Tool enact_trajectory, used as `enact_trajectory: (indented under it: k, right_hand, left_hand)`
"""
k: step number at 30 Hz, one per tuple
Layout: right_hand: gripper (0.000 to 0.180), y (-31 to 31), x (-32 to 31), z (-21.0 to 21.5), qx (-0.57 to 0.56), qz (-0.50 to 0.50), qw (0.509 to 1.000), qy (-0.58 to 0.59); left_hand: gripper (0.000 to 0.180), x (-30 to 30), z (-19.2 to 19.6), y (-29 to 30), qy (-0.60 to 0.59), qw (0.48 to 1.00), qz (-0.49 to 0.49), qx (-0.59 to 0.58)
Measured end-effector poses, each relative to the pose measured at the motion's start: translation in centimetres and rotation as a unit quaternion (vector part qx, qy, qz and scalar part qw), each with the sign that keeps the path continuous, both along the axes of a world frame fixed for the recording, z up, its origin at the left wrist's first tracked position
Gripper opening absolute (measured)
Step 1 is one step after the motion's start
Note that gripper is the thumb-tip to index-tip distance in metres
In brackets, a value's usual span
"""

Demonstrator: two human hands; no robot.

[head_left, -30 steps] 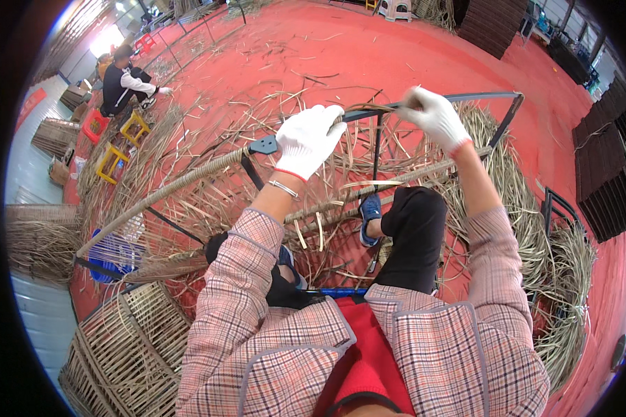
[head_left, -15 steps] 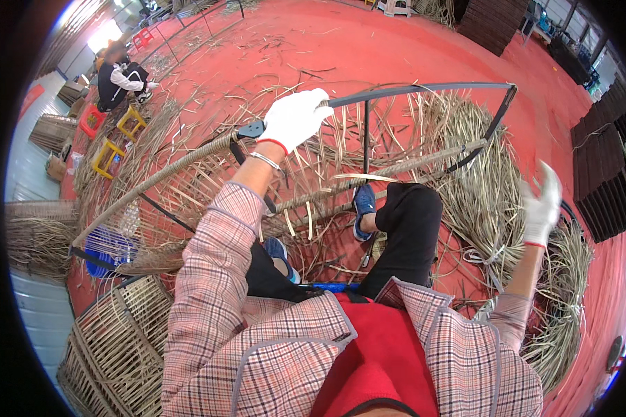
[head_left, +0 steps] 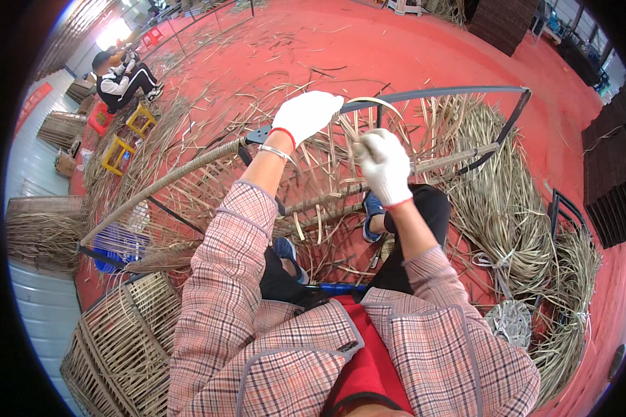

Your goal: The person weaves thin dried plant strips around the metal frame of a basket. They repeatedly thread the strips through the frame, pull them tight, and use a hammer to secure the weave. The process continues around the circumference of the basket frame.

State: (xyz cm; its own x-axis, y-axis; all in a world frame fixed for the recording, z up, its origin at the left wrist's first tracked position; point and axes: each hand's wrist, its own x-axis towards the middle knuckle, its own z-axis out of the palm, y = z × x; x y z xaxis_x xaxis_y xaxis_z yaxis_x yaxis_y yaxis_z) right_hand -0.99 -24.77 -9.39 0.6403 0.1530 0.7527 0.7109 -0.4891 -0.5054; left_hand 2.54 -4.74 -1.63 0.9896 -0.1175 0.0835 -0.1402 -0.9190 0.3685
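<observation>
A long frame (head_left: 459, 90) of dark flat bar lies across in front of me. Its left part and lower rail (head_left: 181, 176) are wrapped in woven strip, with loose ends hanging between. My left hand (head_left: 306, 118), in a white glove, closes over the upper bar just right of a dark bracket (head_left: 259, 134). A pale flat strip (head_left: 389, 106) arcs from beneath that hand toward my right one. My right hand (head_left: 384, 167), also gloved and slightly blurred, has its fingers curled around the strip below the bar; its grip is partly hidden.
Bundles of strips (head_left: 494, 187) lie to the right, beside dark stacked panels (head_left: 608, 170). At lower left are a woven piece (head_left: 122, 340) and a blue basket (head_left: 111, 247). Yellow stools (head_left: 118, 154) and a seated person (head_left: 123, 82) are farther left. Loose strips litter the red floor.
My right hand has swung in from the far right to the bar, beside my left hand. The strip now arcs between them. My left hand stays on the bar.
</observation>
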Motion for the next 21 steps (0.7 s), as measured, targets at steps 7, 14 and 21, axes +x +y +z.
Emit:
enact_trajectory:
  k: [7,14,21]
  right_hand:
    - [0.017,1.1,8.3,8.9,-0.153,0.008,0.988,-0.010]
    - [0.021,4.0,14.4,10.0,-0.341,0.048,0.938,0.038]
    - [0.048,-27.9,18.1,8.4,-0.262,-0.159,0.938,0.162]
  left_hand:
    - [0.029,-4.1,-2.4,-2.0,-0.303,0.947,0.030,0.102]
    - [0.031,-3.4,-3.0,-1.8,-0.367,0.918,0.006,0.150]
    - [0.029,-3.0,-3.1,-1.6,-0.354,0.929,0.002,0.105]
